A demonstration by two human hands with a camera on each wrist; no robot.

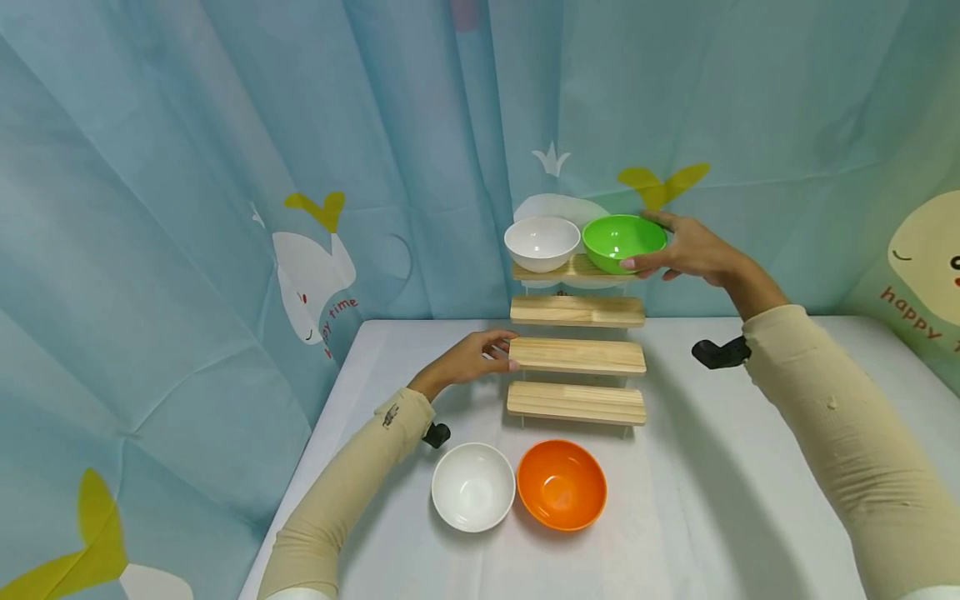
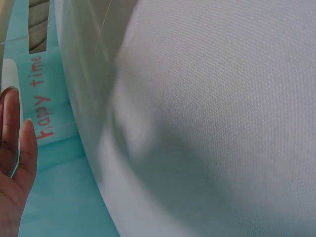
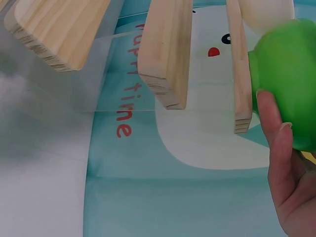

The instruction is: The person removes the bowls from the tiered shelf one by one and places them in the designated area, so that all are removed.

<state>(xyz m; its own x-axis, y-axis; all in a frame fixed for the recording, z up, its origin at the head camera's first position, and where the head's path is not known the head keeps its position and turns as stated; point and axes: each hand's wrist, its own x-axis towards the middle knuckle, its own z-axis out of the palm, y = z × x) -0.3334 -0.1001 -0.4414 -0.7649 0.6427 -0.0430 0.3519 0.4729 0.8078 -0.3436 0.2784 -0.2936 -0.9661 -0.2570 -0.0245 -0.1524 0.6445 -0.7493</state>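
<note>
On the top board of a stepped wooden stand (image 1: 577, 356), my right hand (image 1: 693, 250) holds a green bowl (image 1: 624, 237) by its right side. The right wrist view shows fingers against the outside of this green bowl (image 3: 291, 84), whose base is at the board. A white bowl (image 1: 542, 242) sits on the same board, just left of it. My left hand (image 1: 468, 357) is at the left end of a lower board, its fingertips touching or very near the wood. In the left wrist view that hand (image 2: 17, 153) has fairly straight fingers.
Before the stand, a second white bowl (image 1: 473, 487) and an orange bowl (image 1: 562, 485) stand side by side on the white-covered table (image 1: 675, 517). A blue printed curtain (image 1: 420, 167) hangs behind and along the left.
</note>
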